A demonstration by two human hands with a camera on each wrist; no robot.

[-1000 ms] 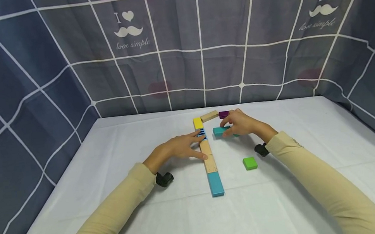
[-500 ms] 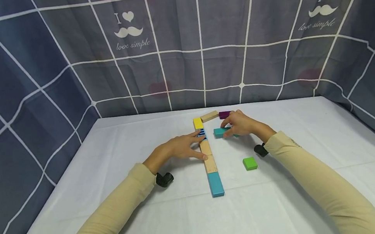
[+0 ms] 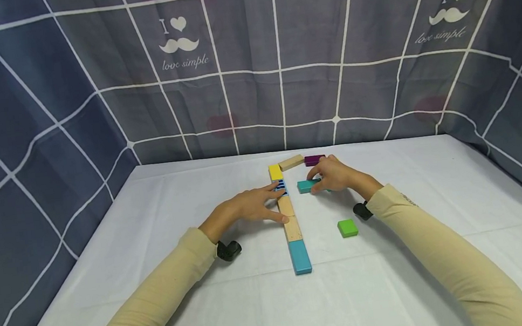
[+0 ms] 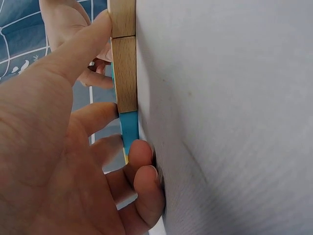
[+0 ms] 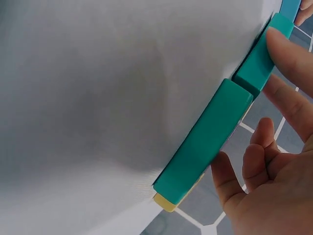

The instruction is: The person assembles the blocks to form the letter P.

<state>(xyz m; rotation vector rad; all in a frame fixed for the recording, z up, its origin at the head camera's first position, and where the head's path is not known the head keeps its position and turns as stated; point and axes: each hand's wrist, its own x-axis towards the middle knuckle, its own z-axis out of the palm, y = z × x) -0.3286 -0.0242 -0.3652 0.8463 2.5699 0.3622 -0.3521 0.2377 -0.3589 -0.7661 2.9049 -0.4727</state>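
Observation:
My right hand (image 3: 335,174) pinches a short teal block (image 3: 304,186) between thumb and fingers. In the right wrist view this short teal block (image 5: 257,63) lies end to end with a longer teal block (image 5: 205,142). Across from it, my left hand (image 3: 252,206) rests against a straight row of blocks, fingers and thumb spread. From far to near, the row holds a yellow block (image 3: 275,171), a blue striped block (image 3: 284,190), two plain wooden blocks (image 3: 292,230) and a blue block (image 3: 300,257). The left thumb touches wood in the left wrist view.
Beyond the yellow block, a slanted wooden block (image 3: 292,162) leads to a purple block (image 3: 314,160). A green block (image 3: 348,228) lies alone right of the row. The white-covered table (image 3: 202,322) meets a dark checked curtain (image 3: 253,98) at the back.
My right hand has shifted the short teal block slightly toward me, and more of the purple block shows. The left hand and the row of blocks stay where they were.

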